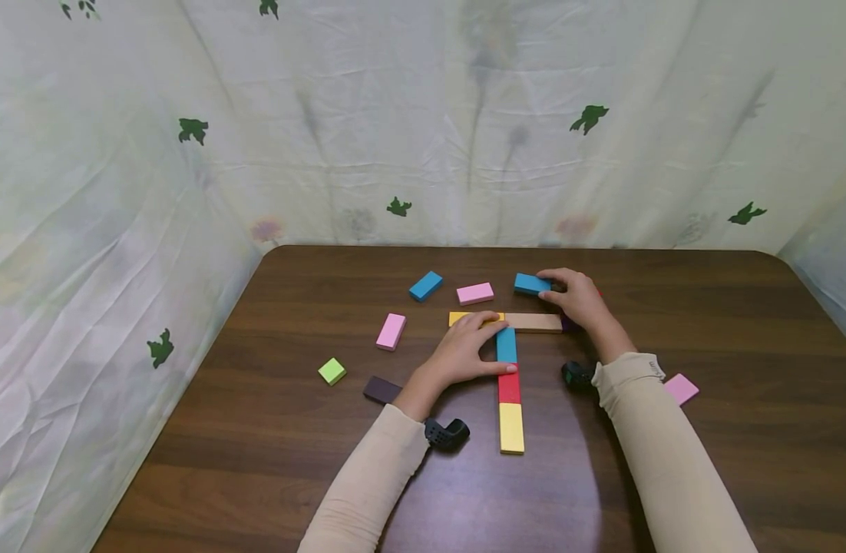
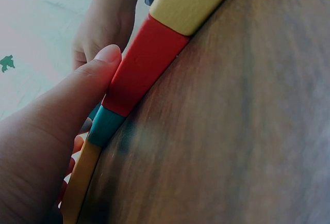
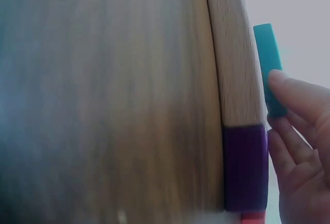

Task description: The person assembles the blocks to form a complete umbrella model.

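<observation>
"Was any lettering noted?"

"Right sleeve [image 1: 672, 445]: its cuff bore one small dark mark [image 1: 655, 367], perhaps print, too small to read."

"And the hands?"

"Right hand [image 1: 585, 301]: pinched a blue block [image 1: 530, 284], just beyond the beige block [image 1: 533, 322]. Left hand [image 1: 461, 349]: spread wide, thumb at the red block [image 1: 509, 388]."

"What was obstructed?"

"That sleeve partly hid a pink block [image 1: 682, 389]; the left hand covered part of an orange-yellow block [image 1: 458, 317] on the brown table [image 1: 243, 430]."
</observation>
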Action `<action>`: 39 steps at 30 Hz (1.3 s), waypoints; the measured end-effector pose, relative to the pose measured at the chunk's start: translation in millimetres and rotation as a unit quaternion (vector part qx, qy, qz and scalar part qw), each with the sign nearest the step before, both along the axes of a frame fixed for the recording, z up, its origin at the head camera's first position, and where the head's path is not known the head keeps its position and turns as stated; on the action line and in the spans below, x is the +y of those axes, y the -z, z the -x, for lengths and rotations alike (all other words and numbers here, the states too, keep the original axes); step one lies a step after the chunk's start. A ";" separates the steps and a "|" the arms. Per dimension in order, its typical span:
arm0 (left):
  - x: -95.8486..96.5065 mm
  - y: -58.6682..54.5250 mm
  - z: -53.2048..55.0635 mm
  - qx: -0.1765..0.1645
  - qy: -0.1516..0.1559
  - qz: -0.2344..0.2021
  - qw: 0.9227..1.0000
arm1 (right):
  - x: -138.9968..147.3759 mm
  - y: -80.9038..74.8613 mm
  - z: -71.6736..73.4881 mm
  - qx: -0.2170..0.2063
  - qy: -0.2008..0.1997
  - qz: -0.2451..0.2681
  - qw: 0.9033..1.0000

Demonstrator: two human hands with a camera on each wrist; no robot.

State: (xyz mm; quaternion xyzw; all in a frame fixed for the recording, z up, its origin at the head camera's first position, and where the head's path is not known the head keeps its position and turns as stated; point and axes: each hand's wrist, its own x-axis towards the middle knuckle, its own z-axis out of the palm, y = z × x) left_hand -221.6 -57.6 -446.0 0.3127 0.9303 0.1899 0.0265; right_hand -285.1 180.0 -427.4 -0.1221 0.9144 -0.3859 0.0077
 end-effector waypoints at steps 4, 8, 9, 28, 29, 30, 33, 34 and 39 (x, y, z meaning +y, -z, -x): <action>-0.2 -0.6 -0.3 -0.001 0.000 0.000 1.000 | 4.3 -1.1 -0.2 -0.001 0.009 0.013 1.000; -0.8 -1.2 -0.7 -0.002 -0.001 -0.001 1.000 | 8.1 -0.8 1.0 0.002 0.013 0.018 1.000; -0.9 -1.5 -0.7 -0.002 -0.001 -0.001 1.000 | 9.0 -0.8 1.4 0.003 0.013 0.019 1.000; -0.1 -2.2 -0.2 -0.001 0.000 0.002 1.000 | 23.0 -2.8 1.1 -0.014 0.031 0.002 0.999; -0.1 -2.0 -0.2 -0.001 0.000 0.003 1.000 | 23.0 -3.1 0.8 -0.018 0.031 0.001 0.999; -0.1 -2.0 -0.2 -0.001 -0.001 0.003 1.000 | 22.9 -3.8 0.4 -0.021 0.030 -0.001 0.999; -0.2 -1.0 0.0 0.001 0.000 0.004 1.000 | 22.3 -5.0 -0.1 -0.029 0.024 -0.007 0.999; -0.2 -0.9 -0.2 0.002 0.000 0.003 1.000 | 22.1 -5.4 -0.1 -0.032 0.022 -0.008 0.999; -0.2 -0.8 -0.9 0.003 0.001 0.003 1.000 | 20.9 -6.3 -0.1 -0.038 0.017 -0.015 0.999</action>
